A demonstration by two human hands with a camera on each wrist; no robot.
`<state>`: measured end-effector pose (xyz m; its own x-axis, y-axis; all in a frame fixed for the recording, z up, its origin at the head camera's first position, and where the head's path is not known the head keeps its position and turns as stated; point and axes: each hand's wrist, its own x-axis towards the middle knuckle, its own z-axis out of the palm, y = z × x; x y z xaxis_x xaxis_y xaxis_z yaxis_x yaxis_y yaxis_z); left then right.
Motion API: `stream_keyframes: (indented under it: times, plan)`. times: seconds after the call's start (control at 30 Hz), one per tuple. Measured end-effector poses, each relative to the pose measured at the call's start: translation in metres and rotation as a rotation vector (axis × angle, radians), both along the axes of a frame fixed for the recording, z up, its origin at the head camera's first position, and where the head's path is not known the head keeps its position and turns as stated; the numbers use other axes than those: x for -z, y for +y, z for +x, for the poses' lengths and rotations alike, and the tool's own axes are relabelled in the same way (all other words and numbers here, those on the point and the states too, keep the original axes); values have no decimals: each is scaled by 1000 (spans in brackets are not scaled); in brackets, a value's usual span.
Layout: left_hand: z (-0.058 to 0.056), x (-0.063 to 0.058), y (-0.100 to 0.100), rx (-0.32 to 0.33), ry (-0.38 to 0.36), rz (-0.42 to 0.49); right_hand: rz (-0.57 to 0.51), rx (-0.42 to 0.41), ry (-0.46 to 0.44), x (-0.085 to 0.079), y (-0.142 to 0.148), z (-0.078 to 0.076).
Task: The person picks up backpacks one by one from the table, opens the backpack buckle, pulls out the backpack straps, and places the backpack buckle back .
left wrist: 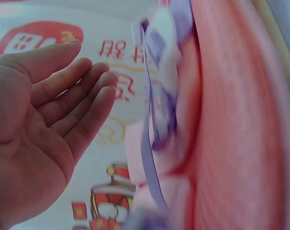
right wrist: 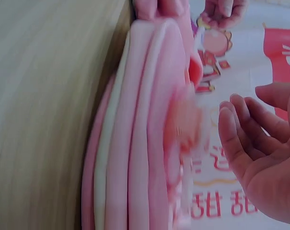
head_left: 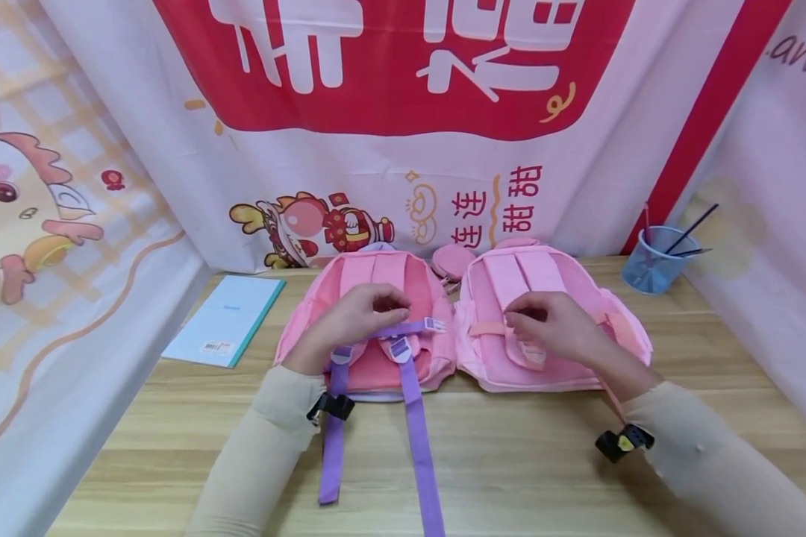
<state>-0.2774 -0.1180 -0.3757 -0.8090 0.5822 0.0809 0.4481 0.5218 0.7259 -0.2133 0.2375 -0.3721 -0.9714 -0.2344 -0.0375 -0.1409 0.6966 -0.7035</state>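
Two pink backpacks lie side by side on the table, straps up. My left hand hovers over the left backpack, near a purple chest strap with a white buckle. Its fingers are loosely bent with nothing between them, and the left wrist view shows the palm bare beside the bag. Two purple straps hang from that bag towards the front. My right hand, lightly curled and holding nothing, is above the right backpack and its peach strap. In the right wrist view a gap shows between fingers and bag.
A small round pink pouch lies between the bags at the back. To the left is a light blue notebook. A blue cup with pens stands at the back right. A printed cloth hangs behind the wooden table.
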Motion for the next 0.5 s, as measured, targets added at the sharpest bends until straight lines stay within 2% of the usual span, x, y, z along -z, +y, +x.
stream_keyframes:
  times: [0.27, 0.5]
  plan:
    - [2, -13, 45, 80, 2, -20, 78, 34, 41, 0, 34, 5]
    - [0, -12, 82, 119, 20, -91, 92, 21, 41, 8, 66, 1]
